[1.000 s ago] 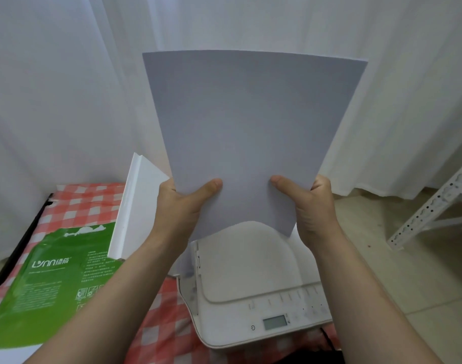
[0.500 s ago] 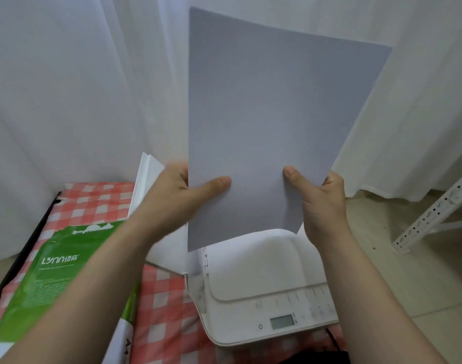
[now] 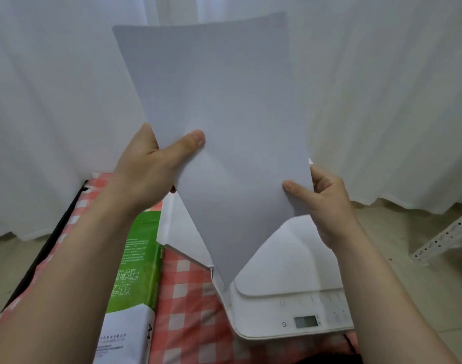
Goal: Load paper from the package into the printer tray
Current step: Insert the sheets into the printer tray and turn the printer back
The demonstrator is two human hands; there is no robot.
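I hold a stack of white paper point(image 3: 224, 122) upright in front of me, tilted so one lower corner points down toward the left rear of the white printer point(image 3: 285, 298). My left hand point(image 3: 151, 166) grips the stack's left edge, thumb on the front. My right hand point(image 3: 321, 200) pinches its lower right edge. The green and white paper package point(image 3: 135, 271) lies on the table left of the printer, its white flap point(image 3: 180, 232) raised open. The printer's rear tray is hidden behind the paper.
A red and white checked cloth point(image 3: 193, 306) covers the table. White curtains point(image 3: 382, 101) hang close behind. A white perforated metal frame point(image 3: 450, 240) stands on the floor at the right. The table's dark edge point(image 3: 53, 237) runs along the left.
The stack has rotated and tilted, its lower corner now dropping toward the printer's left rear. My left hand rose along the left edge and my right hand moved lower and to the right.
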